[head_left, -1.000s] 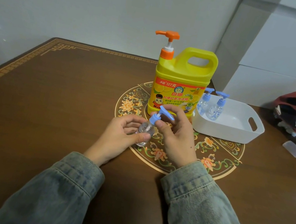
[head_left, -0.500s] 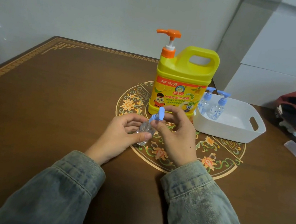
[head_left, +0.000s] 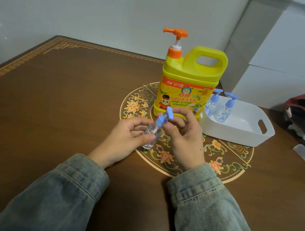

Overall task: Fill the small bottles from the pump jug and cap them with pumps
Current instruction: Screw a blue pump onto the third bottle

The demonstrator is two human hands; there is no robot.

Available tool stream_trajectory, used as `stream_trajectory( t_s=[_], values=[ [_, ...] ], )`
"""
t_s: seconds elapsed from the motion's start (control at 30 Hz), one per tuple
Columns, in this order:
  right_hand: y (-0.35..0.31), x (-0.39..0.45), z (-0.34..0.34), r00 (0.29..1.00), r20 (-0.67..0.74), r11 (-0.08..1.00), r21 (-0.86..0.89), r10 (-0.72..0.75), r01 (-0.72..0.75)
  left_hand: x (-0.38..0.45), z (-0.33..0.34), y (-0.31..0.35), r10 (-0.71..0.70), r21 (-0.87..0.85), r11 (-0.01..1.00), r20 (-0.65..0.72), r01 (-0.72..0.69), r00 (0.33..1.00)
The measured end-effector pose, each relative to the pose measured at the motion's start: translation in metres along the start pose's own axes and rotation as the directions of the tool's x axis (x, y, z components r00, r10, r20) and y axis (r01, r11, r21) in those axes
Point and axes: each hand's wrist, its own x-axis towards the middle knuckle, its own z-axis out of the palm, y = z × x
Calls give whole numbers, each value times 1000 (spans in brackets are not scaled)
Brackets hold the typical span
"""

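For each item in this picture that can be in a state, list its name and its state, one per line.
Small bottle: tilted, gripped by left hand.
Blue pump cap: on its neck, pinched by right hand.
Yellow pump jug: upright, orange pump raised.
Two capped bottles: upright in white basket.

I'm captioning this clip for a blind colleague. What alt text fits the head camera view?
A left hand steadies a small clear bottle on a brown table while the right hand grips its blue pump cap. Behind stand a yellow pump jug and a white basket holding two capped bottles.
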Motion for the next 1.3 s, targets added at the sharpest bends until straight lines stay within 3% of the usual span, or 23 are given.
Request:
stream_trajectory(
  t_s=[0.1,0.57,0.73,0.93,1.13,1.3],
  values=[
    [-1,0,-1,1000,7,999,34,10,-11,0,0,1,-3,-8,1000,6,3,1000],
    [-5,-1,1,1000,-14,983,-181,-23,20,0,1,1,2,-16,1000,-31,-2,1000],
    [-7,-1,-3,998,59,996,-79,-37,42,0,0,1,-5,-14,1000,-27,4,1000],
    [-5,-1,0,1000,12,979,-204,7,-4,-2,1,3,18,8,1000,-22,-17,1000],
    [-5,1,-9,998,63,1000,2,4,-4,-1,2,2,11,6,1000,-32,-11,999],
    [-2,2,-5,999,32,996,-93,-3,6,-1,1,1,5,8,1000,-26,-5,1000]
  ],
)
